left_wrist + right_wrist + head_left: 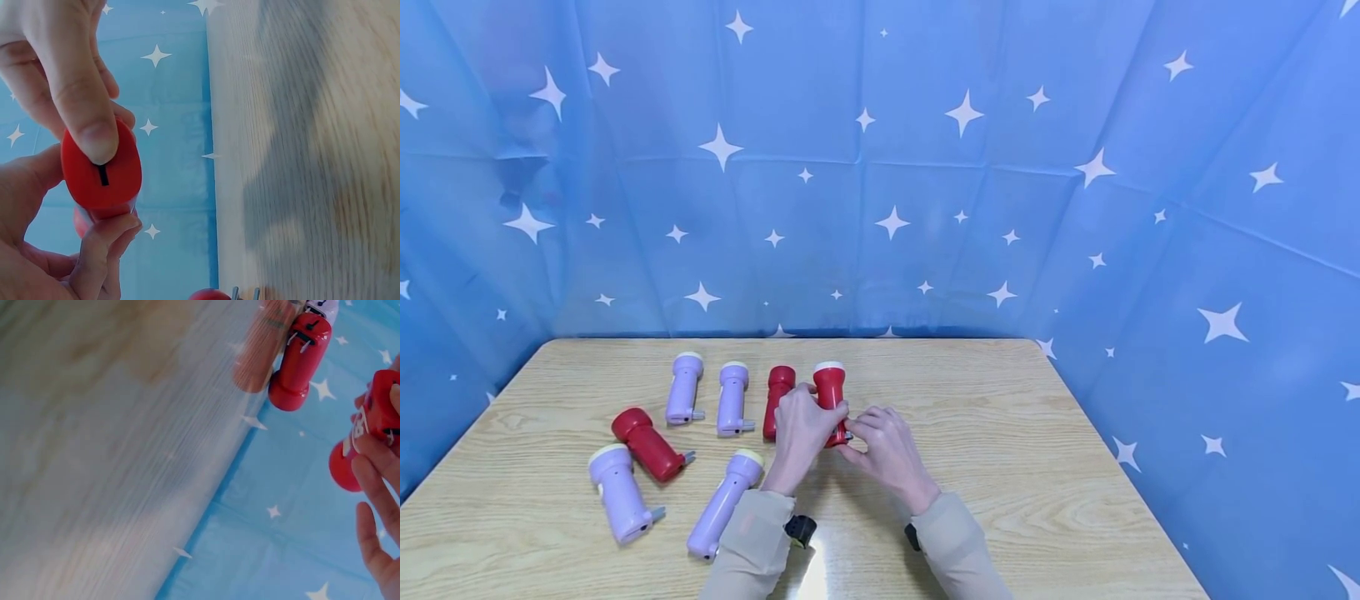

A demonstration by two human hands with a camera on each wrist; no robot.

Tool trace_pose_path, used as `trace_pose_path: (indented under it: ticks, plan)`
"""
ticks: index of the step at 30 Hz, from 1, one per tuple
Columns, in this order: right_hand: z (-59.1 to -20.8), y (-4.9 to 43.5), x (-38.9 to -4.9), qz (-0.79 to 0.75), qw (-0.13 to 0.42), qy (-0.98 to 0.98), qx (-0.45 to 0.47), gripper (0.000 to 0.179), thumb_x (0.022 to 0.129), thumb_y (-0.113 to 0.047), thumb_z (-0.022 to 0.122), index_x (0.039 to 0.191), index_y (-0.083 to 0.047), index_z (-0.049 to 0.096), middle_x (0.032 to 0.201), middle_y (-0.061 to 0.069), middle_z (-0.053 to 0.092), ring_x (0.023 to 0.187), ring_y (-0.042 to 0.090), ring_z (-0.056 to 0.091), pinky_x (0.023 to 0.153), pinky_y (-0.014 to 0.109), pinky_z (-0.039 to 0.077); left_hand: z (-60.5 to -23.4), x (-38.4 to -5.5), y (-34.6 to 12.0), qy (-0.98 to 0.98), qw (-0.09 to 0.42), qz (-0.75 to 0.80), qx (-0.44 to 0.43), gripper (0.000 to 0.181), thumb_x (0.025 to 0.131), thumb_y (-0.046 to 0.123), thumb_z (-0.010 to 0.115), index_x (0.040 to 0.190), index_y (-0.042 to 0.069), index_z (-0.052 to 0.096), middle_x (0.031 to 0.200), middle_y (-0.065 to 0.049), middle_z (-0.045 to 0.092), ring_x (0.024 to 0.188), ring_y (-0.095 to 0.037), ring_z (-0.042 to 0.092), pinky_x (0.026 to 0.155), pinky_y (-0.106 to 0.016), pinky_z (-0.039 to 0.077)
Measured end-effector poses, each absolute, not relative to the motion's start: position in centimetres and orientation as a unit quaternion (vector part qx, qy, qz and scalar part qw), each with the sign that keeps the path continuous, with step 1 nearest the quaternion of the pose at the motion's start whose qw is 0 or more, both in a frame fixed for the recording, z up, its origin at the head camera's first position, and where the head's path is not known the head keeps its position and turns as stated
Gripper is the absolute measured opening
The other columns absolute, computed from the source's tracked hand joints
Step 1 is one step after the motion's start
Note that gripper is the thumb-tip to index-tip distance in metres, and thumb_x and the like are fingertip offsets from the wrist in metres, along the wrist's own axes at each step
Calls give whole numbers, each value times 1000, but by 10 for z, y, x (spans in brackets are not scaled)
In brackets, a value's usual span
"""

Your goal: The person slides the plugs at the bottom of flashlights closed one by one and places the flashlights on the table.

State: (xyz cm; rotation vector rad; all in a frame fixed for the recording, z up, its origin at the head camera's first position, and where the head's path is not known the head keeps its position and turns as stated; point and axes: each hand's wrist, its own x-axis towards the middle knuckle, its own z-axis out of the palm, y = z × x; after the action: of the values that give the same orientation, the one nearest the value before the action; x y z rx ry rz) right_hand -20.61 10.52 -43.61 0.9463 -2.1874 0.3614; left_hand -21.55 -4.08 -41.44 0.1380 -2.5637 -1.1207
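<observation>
In the head view my left hand (800,429) grips a red flashlight (830,385) with a white rim, lens end facing the back. My right hand (887,450) is at the near end, by a small plug prong. The left wrist view shows the right thumb (97,134) on the red end cap (119,181), beside a black slot. The left hand's fingers (103,244) hold the body there. In the right wrist view the held flashlight (347,465) is partly cut off by the frame edge, and fingers (378,478) lie against it.
Left of my hands, a red flashlight (781,382) stands partly hidden. Another red one (651,446) lies among several purple flashlights (683,390), most with plug prongs out. A wooden table (1037,483) bears them. Behind it hangs a blue star-patterned cloth (925,192).
</observation>
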Motion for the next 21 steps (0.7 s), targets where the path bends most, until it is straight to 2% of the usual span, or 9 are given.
trace_pose_path:
  ticks: [4, 21]
  plan:
    - [-437, 105, -206, 137, 358, -850, 362, 28, 64, -31, 87, 84, -14, 76, 74, -2, 73, 69, 10, 61, 68, 25, 50, -415, -216, -40, -903, 167, -391, 52, 50, 72, 31, 73, 101, -8, 63, 79, -18, 68, 61, -23, 60, 57, -33, 50]
    - [-438, 104, -207, 142, 368, -849, 351, 28, 62, -34, 87, 77, -14, 74, 68, -4, 70, 65, 9, 58, 61, 21, 45, -416, -216, -37, -901, 144, -404, 60, 50, 73, 30, 73, 103, -7, 62, 78, -17, 68, 60, -22, 59, 60, -33, 52]
